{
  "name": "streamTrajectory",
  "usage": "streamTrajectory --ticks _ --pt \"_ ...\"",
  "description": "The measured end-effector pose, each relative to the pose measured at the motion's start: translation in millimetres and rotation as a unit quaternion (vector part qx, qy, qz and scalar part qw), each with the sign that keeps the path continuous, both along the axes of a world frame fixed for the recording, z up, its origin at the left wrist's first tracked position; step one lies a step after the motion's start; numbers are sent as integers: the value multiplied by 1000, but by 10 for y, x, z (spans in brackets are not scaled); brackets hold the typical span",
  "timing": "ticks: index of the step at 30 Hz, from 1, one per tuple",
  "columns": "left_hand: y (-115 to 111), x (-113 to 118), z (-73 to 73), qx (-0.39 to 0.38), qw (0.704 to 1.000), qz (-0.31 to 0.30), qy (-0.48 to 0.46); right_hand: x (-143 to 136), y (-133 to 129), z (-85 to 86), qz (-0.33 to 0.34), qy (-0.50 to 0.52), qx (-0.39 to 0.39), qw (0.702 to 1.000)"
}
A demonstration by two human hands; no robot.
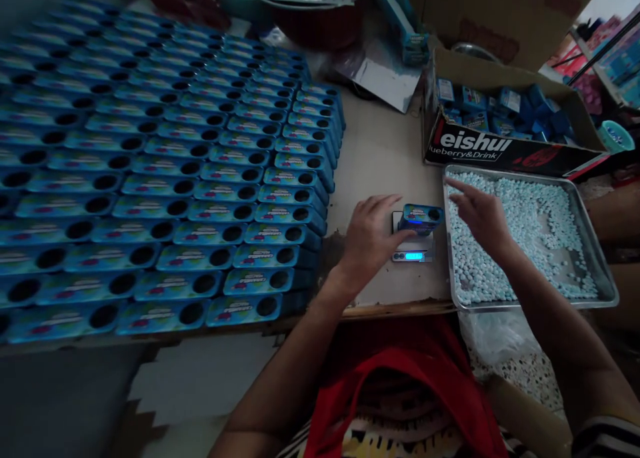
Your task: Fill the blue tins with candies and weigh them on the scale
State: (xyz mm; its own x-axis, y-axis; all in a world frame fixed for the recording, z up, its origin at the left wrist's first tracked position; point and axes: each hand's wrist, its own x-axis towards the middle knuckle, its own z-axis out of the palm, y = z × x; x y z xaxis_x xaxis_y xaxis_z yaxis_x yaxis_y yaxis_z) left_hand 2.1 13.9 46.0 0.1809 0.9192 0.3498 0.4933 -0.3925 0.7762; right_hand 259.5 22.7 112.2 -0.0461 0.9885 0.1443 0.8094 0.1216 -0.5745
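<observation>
A small digital scale (pixel 414 253) with a lit blue display sits on the table in front of me. On it stands a blue box (pixel 423 214) with a dark round hole in its top. My left hand (pixel 369 237) is just left of the scale, fingers apart and thumb reaching toward the box; nothing shows in its grasp. Over the left side of a metal tray (pixel 611 286) of pale blue pellets (pixel 530 211), my right hand (pixel 477 215) has its index finger stretched out. Whether its other fingertips touch pellets is unclear.
Rows of similar blue boxes (pixel 277 235) fill the table's left side. A cardboard carton (pixel 480 153) of small blue packs stands behind the tray. Further back are a white sheet (pixel 387 78), a dark red bowl (pixel 317 26) and a tall cardboard panel (pixel 480 18).
</observation>
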Motion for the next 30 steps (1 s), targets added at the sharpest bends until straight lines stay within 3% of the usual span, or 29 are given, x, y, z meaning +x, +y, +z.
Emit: streamTrajectory --ticks 2,4,6,9,11,14,17,19,21,24,26,28,30 --pt "51 199 180 39 992 -31 117 254 39 -6 -50 16 16 998" --pt "77 409 359 30 968 -89 234 579 61 -54 -75 -68 13 995" --pt "121 588 533 -2 938 -143 316 916 78 -150 -55 -189 -38 980" --pt "397 698 834 -14 930 -131 343 1305 126 -303 6 -159 -62 985" --pt "812 613 1090 20 947 -55 316 1437 160 -343 12 -100 -11 995" --pt "1724 282 1489 70 964 68 248 1461 175 -277 -26 -31 44 998" --pt "2670 -91 1686 46 970 85 224 1363 224 -108 -97 84 78 989" --pt "3161 -288 1607 14 976 66 206 1306 376 27 -152 141 136 969" --pt "3509 -463 1371 -17 980 46 192 1315 669 159 -165 155 197 954" --pt "3839 -737 899 -85 979 12 184 1461 1339 308 -112 104 207 966" --pt "3984 -896 658 -131 974 -12 185 1577 1874 354 -68 6 157 985" --pt "4078 -947 579 -140 973 -32 179 1641 2414 351 -31 -125 101 987" --pt "4120 -801 682 -86 980 -62 170 1636 2907 306 14 -244 53 968"
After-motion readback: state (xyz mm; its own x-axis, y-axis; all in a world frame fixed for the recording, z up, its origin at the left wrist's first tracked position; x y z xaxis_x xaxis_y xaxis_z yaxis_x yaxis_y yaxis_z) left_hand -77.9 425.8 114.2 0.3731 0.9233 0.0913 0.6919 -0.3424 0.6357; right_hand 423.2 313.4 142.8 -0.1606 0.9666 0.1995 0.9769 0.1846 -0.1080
